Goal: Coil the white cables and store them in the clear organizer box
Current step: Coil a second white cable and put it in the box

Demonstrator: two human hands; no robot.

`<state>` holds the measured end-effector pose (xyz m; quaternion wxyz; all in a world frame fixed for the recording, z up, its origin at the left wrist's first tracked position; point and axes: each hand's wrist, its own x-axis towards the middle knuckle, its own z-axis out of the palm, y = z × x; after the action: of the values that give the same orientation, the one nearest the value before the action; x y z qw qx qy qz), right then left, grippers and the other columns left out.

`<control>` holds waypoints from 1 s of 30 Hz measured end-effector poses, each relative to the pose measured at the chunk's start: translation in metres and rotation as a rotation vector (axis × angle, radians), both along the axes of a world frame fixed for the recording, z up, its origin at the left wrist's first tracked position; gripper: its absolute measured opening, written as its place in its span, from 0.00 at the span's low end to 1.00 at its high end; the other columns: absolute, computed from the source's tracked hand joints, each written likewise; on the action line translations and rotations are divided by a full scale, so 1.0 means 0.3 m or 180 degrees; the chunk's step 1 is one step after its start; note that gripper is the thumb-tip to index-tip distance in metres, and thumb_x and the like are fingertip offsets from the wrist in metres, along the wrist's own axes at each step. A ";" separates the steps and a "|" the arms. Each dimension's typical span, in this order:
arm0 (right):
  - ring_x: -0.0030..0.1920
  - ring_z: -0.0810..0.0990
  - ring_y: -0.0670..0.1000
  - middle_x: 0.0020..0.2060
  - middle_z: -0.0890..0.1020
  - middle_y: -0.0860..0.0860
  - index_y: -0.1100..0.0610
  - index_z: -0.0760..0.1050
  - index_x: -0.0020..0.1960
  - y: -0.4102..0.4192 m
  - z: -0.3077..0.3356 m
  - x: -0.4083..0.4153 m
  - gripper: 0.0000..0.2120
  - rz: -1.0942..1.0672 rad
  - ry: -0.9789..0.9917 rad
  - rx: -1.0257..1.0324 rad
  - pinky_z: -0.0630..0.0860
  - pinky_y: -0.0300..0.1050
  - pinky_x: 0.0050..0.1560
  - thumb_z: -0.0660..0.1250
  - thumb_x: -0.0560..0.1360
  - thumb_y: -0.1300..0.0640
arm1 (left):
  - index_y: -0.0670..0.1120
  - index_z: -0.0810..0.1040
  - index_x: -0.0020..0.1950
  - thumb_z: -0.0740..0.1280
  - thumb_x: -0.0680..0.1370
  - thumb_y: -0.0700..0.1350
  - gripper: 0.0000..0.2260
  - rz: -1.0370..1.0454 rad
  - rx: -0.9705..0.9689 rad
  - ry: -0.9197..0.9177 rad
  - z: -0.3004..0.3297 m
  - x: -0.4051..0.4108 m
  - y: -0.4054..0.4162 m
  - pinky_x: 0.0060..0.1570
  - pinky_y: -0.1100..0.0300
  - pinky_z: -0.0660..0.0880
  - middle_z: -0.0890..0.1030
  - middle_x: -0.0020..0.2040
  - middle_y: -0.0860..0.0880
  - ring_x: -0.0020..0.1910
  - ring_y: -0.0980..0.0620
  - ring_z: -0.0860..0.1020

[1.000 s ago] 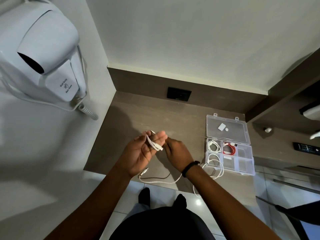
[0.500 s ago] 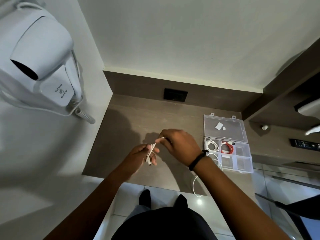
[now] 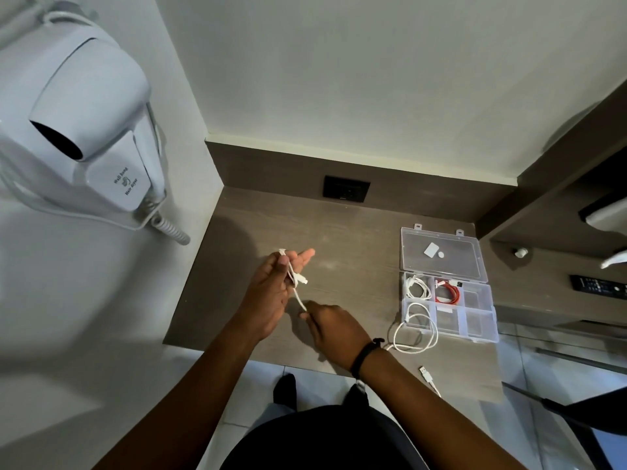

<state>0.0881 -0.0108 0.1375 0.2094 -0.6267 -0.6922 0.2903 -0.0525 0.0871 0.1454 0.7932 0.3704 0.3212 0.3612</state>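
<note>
A wall dryer [image 3: 84, 130] hung at 9 o'clock. The left hand [image 3: 271, 293] stood raised over the counter [image 3: 339, 239], thumb pinning loops of the white cable [image 3: 294, 276] wound round its fingers. At its 5 o'clock, the right hand [image 3: 334, 329] pinched the cable's free run. The open box [image 3: 478, 334] lay at 3 o'clock, holding a second cable [image 3: 416, 286] and a red one [image 3: 448, 293]; a third [image 3: 415, 334] trailed from it onto the counter.
</note>
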 end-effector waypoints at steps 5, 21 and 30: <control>0.41 0.81 0.58 0.44 0.83 0.54 0.50 0.74 0.51 -0.006 0.085 0.011 0.04 0.0310 -0.0327 0.0242 0.60 0.41 0.33 0.61 0.81 0.52 | 0.50 0.76 0.53 0.56 0.87 0.48 0.09 -0.0002 0.1085 0.1649 -0.099 -0.012 -0.010 0.68 0.53 0.69 0.84 0.63 0.55 0.68 0.54 0.78; 0.37 0.79 0.54 0.36 0.83 0.53 0.57 0.78 0.44 0.082 0.029 0.165 0.10 -0.0558 0.0314 -0.0088 0.74 0.48 0.41 0.61 0.81 0.63 | 0.42 0.82 0.52 0.62 0.83 0.47 0.11 -0.0497 -0.0822 -0.0624 0.022 0.038 -0.079 0.56 0.51 0.81 0.81 0.40 0.42 0.47 0.42 0.83; 0.38 0.76 0.43 0.39 0.81 0.42 0.51 0.79 0.59 -0.027 0.012 0.034 0.10 -0.0833 0.0206 0.0440 0.67 0.34 0.38 0.64 0.80 0.57 | 0.42 0.80 0.51 0.61 0.82 0.41 0.09 0.0261 -0.1025 -0.0592 -0.031 0.035 -0.056 0.63 0.53 0.75 0.81 0.41 0.46 0.47 0.47 0.81</control>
<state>0.0983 -0.0188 0.1410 0.3104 -0.6860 -0.6158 0.2322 -0.0419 0.0703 0.1362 0.8531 0.1903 0.3150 0.3698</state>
